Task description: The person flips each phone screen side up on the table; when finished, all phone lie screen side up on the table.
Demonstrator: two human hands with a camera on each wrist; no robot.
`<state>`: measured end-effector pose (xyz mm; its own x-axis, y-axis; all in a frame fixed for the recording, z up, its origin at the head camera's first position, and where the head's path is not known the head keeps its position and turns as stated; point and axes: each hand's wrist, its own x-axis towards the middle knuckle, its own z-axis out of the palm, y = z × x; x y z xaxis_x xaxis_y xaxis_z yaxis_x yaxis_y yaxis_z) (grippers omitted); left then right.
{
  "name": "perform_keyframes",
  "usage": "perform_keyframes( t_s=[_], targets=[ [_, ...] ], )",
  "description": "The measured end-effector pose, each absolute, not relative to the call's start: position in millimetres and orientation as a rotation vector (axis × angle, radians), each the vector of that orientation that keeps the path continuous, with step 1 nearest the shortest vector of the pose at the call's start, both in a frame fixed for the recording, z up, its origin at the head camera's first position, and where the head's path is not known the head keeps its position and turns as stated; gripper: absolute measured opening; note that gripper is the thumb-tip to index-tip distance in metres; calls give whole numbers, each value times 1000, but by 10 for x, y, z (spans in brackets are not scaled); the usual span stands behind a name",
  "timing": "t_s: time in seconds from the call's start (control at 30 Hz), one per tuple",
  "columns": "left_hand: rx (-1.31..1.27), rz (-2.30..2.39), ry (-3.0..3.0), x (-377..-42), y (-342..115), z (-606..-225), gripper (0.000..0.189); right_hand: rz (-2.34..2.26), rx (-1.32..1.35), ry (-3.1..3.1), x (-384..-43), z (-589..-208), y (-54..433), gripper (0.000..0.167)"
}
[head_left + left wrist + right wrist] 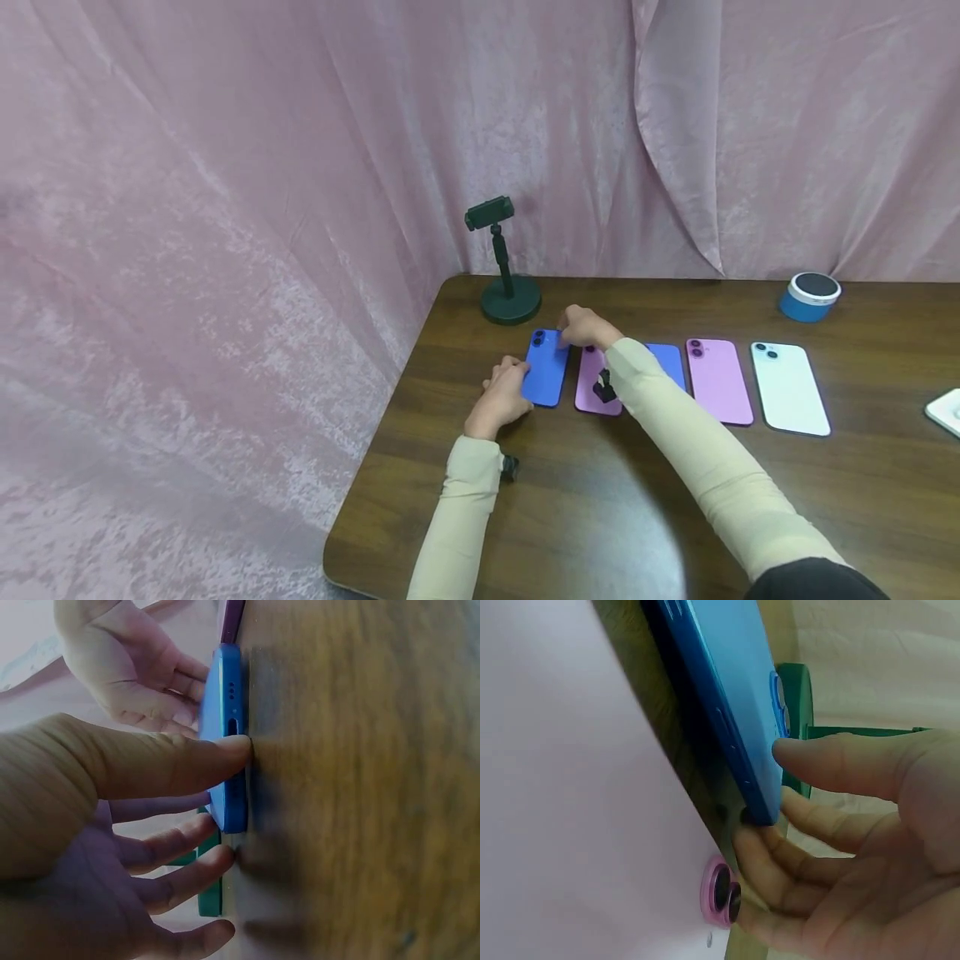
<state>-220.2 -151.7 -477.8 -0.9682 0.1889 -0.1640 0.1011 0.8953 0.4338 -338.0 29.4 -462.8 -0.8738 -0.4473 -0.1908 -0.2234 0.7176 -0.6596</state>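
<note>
A blue smartphone point(546, 371) lies back up at the left end of a row of phones. My left hand point(501, 396) holds its lower left corner; in the left wrist view the thumb point(236, 746) presses the bottom edge by the charging port, and the other fingers spread along the side. At the upper right corner, my right hand point(588, 327) pinches the same phone, thumb on the back and fingertips point(754, 855) at the edge. Just right of it, a pink phone point(596, 387) is partly covered by my right forearm.
Further right lie another blue phone point(667, 360), a second pink phone point(720, 379) and a pale mint phone point(791, 387). Behind stand a dark green stand point(510, 300) and a blue-and-white round device point(808, 298). A white object point(947, 410) sits at the right edge.
</note>
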Motion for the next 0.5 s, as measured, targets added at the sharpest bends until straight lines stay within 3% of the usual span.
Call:
perform_keyframes(
  t_s=[0.23,0.5],
  targets=[
    [238,649,2865,-2202,-1533,-4781,67,-1110,-481,2545,-3315,-4586,315,45],
    [232,793,2796,-2188,-1490,-4735,82,-1212,-417,2534,-3277,-4522,360,55]
  ],
)
